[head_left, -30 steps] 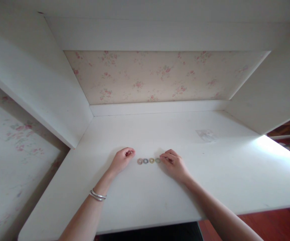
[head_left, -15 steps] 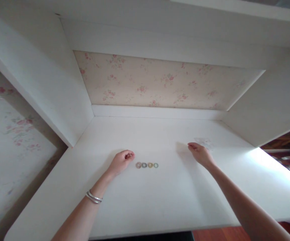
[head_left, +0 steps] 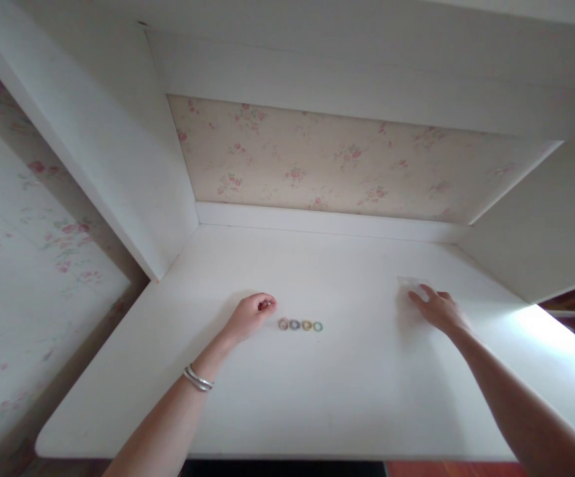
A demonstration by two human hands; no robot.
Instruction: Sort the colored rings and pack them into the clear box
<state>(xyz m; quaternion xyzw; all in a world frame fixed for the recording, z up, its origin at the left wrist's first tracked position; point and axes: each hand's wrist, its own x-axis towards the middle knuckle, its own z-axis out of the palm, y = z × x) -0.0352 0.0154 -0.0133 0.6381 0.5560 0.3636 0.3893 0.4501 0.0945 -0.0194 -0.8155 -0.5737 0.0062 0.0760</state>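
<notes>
Several small rings lie side by side in a row on the white desk: a pinkish ring at the left, a dark grey ring, a yellow ring and a green ring at the right. Just left of the row, my left hand is closed with its fingers curled; whatever it may hold is hidden. Farther right, my right hand has thumb and fingers apart, over the near edge of a clear plastic bag. The hand covers part of that bag.
The white desk has a side panel at the left and another at the right. A low ledge runs along the back below flowered wallpaper. A shelf hangs overhead.
My right hand has moved right, and its fingers have gone from pinched together to apart beside the bag. The left hand stays closed by the rings. The view has shifted slightly.
</notes>
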